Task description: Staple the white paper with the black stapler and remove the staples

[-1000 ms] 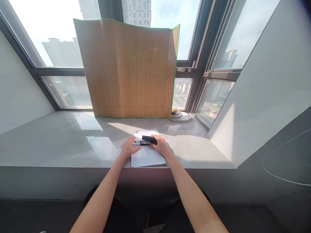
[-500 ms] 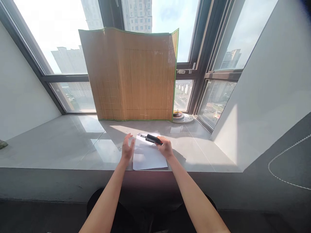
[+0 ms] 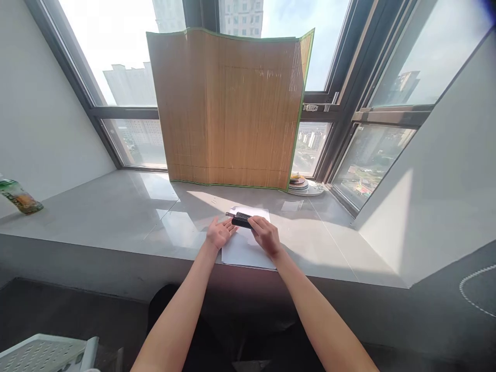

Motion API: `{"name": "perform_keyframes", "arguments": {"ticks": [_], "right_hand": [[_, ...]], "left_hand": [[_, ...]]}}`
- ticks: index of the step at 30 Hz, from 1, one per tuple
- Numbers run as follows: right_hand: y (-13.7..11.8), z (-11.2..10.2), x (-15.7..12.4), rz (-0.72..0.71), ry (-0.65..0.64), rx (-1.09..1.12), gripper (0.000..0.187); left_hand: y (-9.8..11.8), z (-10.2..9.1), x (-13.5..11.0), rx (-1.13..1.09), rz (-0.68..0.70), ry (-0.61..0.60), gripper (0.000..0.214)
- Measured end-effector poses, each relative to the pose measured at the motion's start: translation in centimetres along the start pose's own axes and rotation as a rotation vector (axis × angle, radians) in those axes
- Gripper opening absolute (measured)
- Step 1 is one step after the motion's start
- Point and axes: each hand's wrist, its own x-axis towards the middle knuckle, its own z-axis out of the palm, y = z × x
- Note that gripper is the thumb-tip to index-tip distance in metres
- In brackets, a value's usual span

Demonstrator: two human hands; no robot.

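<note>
My right hand (image 3: 265, 235) grips a black stapler (image 3: 242, 221) by one end and holds it above the paper. Its narrow metal tip points left. My left hand (image 3: 220, 232) is open with the palm turned up and the fingers stretched toward the stapler. The fingertips lie just under its left part; I cannot tell whether they touch it. Beneath both hands, white sheets of paper (image 3: 246, 251) lie at the front edge of the sill. Small thin bits (image 3: 214, 201), perhaps staples, lie behind the left hand.
A bamboo mat (image 3: 232, 111) with green edging stands against the window. Stacked plates (image 3: 304, 186) sit by its right corner. At far left a bottle with a green label (image 3: 21, 196) lies tilted on the tiled sill (image 3: 116, 217). A pale perforated basket (image 3: 46, 351) shows bottom left.
The view has swung left, bringing the bottle and basket in. My left hand has turned palm up and come close to the stapler. The stapler has turned in my right hand.
</note>
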Motion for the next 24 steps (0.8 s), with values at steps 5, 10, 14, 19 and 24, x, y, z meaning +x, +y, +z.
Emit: {"name": "perform_keyframes", "arguments": {"ticks": [5,10,14,19,24], "right_hand": [[-0.76,-0.04,0.23,-0.118,-0.06,-0.021,0.037],[-0.6,0.21,0.01,-0.227,-0.114,-0.084,0.036],[-0.33,0.41,-0.04,-0.286,-0.114,-0.105,0.036],[-0.22,0.22,-0.1,-0.308,-0.111,-0.118,0.037],[-0.37,-0.04,-0.07,-0.277,-0.059,-0.112,0.041]], "left_hand": [[-0.18,-0.04,0.2,0.084,0.053,0.012,0.061],[-0.31,-0.21,0.32,0.085,0.08,0.032,0.053],[-0.32,-0.4,0.43,0.097,0.058,0.032,0.05],[-0.23,-0.37,0.68,0.056,0.043,0.079,0.046],[-0.3,0.24,0.79,-0.2,0.02,0.138,0.044]]}}
